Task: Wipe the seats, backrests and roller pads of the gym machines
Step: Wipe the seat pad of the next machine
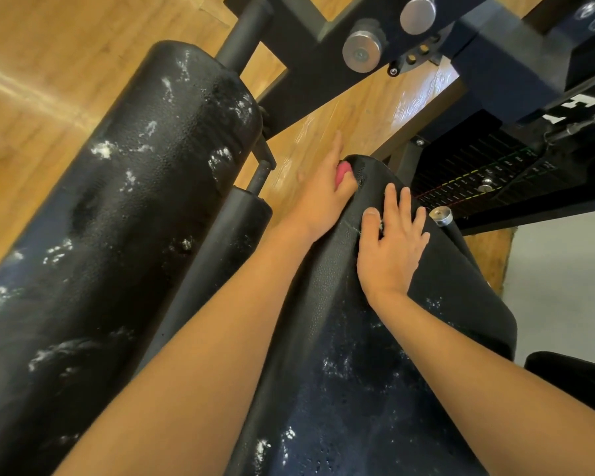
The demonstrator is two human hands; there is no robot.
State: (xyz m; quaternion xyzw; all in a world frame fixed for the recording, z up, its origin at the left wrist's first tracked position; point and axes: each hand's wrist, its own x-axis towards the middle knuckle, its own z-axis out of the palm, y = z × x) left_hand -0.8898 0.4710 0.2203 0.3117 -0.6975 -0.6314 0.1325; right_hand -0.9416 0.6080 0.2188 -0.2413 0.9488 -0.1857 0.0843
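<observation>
A black padded seat (351, 338) runs up the middle of the head view, flecked with white foam near its lower part. My left hand (318, 197) grips a pink cloth (343, 176) against the pad's far left edge; only a small fold of the cloth shows. My right hand (390, 242) lies flat on top of the pad with fingers spread. A thick black roller pad (124, 214) lies to the left, spotted with white foam. A thinner black roller (227, 242) sits between it and the seat.
The machine's dark steel frame (323, 46) crosses the top, with round metal knobs (361, 49). A weight stack (478, 180) with coloured marks stands at the right. Wooden floor (49, 80) lies beneath. Another black pad (571, 383) shows at the lower right.
</observation>
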